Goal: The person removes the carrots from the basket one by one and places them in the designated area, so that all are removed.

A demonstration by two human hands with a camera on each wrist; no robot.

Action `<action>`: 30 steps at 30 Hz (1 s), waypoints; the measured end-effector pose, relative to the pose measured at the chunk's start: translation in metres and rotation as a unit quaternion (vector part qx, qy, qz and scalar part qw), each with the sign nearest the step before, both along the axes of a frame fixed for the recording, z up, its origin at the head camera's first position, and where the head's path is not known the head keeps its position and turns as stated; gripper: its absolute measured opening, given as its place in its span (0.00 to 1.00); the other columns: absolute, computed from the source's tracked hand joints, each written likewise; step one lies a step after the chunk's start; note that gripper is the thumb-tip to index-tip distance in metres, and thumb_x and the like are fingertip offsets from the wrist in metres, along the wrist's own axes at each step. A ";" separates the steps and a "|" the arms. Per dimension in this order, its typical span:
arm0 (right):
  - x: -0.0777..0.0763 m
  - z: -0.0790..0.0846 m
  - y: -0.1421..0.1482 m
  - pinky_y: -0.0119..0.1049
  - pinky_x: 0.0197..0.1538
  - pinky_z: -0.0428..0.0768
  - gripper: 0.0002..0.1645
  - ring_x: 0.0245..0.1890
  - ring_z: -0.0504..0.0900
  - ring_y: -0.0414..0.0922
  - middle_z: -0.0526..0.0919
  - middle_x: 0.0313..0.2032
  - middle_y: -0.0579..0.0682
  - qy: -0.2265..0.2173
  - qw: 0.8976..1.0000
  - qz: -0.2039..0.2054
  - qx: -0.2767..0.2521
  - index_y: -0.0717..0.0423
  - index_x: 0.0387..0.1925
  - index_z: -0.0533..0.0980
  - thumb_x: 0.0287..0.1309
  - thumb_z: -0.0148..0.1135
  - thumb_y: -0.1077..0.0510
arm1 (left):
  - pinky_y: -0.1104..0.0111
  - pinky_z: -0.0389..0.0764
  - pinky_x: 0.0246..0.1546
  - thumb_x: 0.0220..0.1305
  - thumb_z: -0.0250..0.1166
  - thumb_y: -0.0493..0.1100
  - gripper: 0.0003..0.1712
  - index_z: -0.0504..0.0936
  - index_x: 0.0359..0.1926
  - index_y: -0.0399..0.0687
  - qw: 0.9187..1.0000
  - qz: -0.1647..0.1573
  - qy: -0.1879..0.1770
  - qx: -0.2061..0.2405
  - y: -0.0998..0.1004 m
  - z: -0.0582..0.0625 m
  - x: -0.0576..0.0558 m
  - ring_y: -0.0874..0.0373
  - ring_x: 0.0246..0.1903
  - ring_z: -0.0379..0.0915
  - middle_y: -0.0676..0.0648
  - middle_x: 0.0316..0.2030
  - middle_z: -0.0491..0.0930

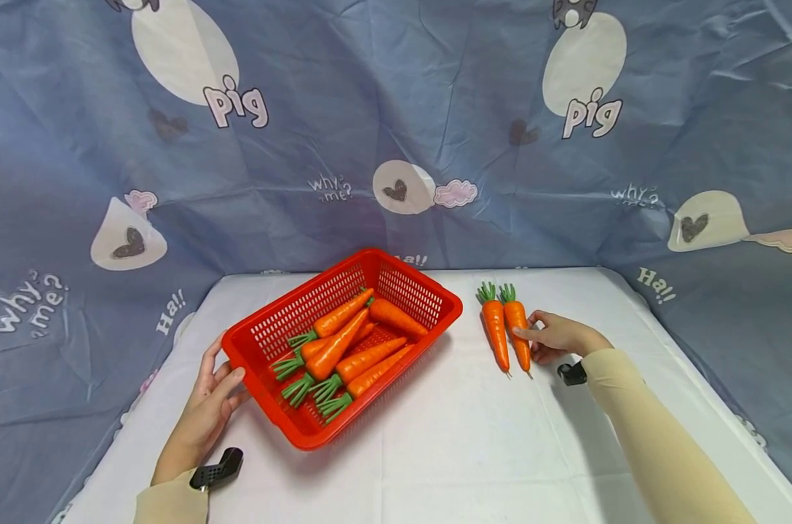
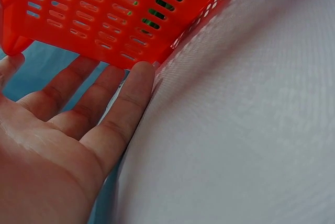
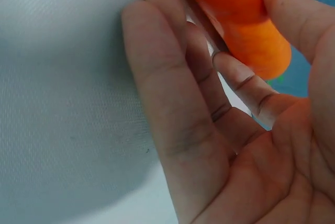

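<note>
In the head view, a red plastic basket (image 1: pixel 455 309) with slotted walls sits angled left of centre, several carrots (image 1: pixel 368 356) with green tops lying in it. My left hand (image 1: pixel 202 411) holds its left end, thumb at the rim. In the left wrist view the fingers (image 2: pixel 133 88) reach to the lower edge of the slotted wall. To the right, two carrots lie side by side, tops pointing away. My right hand (image 1: pixel 560 335) grips the right-hand carrot (image 1: pixel 517 320), thumb on its upper side; the other carrot (image 1: pixel 493 327) lies just left of it.
A white cloth (image 1: pixel 448 451) covers the table. Blue printed fabric (image 1: pixel 396 94) rises behind it and along both sides. Each wrist carries a small black device, on the left (image 1: pixel 218 469) and on the right (image 1: pixel 571 373).
</note>
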State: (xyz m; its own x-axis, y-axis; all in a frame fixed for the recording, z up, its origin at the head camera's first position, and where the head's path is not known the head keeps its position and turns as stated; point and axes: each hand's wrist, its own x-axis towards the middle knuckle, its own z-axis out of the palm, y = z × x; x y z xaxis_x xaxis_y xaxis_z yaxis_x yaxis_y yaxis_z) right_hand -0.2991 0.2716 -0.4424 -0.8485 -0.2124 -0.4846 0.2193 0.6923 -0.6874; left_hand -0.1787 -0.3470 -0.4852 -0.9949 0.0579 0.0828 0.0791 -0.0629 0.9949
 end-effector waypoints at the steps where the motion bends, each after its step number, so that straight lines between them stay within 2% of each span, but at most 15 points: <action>1: 0.000 0.000 0.000 0.33 0.37 0.86 0.30 0.27 0.79 0.41 0.75 0.30 0.49 -0.003 1.000 -0.003 -0.002 0.60 0.59 0.62 0.80 0.58 0.39 | 0.72 0.87 0.53 0.84 0.53 0.41 0.42 0.44 0.86 0.71 1.000 -0.001 0.002 0.000 0.000 0.000 0.000 0.68 0.57 0.83 0.64 0.65 0.78; 11: -0.004 -0.003 0.001 0.32 0.37 0.84 0.34 0.27 0.79 0.40 0.76 0.30 0.49 -0.016 1.000 -0.006 -0.017 0.58 0.61 0.61 0.78 0.59 0.36 | 0.72 0.87 0.53 0.84 0.54 0.41 0.41 0.45 0.86 0.71 1.000 0.004 -0.002 -0.005 -0.001 0.001 -0.001 0.70 0.58 0.82 0.64 0.65 0.77; 19: -0.002 -0.004 0.005 0.33 0.39 0.87 0.34 0.28 0.81 0.40 0.77 0.30 0.49 -0.023 0.999 -0.013 -0.031 0.61 0.60 0.61 0.78 0.58 0.36 | 0.72 0.87 0.53 0.83 0.55 0.41 0.43 0.45 0.86 0.72 1.000 0.010 -0.009 -0.009 0.001 0.003 0.000 0.69 0.57 0.83 0.64 0.65 0.77; 25: 0.002 0.009 0.005 0.34 0.43 0.88 0.31 0.33 0.83 0.42 0.79 0.32 0.51 -0.055 0.996 -0.005 -0.064 0.65 0.58 0.61 0.82 0.54 0.41 | 0.72 0.87 0.53 0.84 0.54 0.41 0.41 0.46 0.85 0.71 1.000 0.002 -0.001 0.000 0.001 0.002 0.000 0.69 0.57 0.83 0.63 0.65 0.78; 30: 0.003 0.026 0.004 0.36 0.46 0.86 0.32 0.35 0.81 0.45 0.78 0.36 0.54 -0.058 0.998 0.008 -0.037 0.70 0.58 0.63 0.82 0.53 0.42 | 0.71 0.87 0.53 0.84 0.53 0.39 0.40 0.46 0.85 0.70 1.000 -0.003 0.007 0.007 0.000 0.001 0.000 0.68 0.58 0.83 0.62 0.65 0.78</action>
State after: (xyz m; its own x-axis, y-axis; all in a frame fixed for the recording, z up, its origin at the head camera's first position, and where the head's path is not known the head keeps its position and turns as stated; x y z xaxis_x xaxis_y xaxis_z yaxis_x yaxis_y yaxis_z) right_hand -0.2965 0.2752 -0.4162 -0.7842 -0.2641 -0.5615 0.2893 0.6450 -0.7074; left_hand -0.1786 -0.3469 -0.4844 -0.9932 0.0634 0.0975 0.0925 -0.0770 0.9927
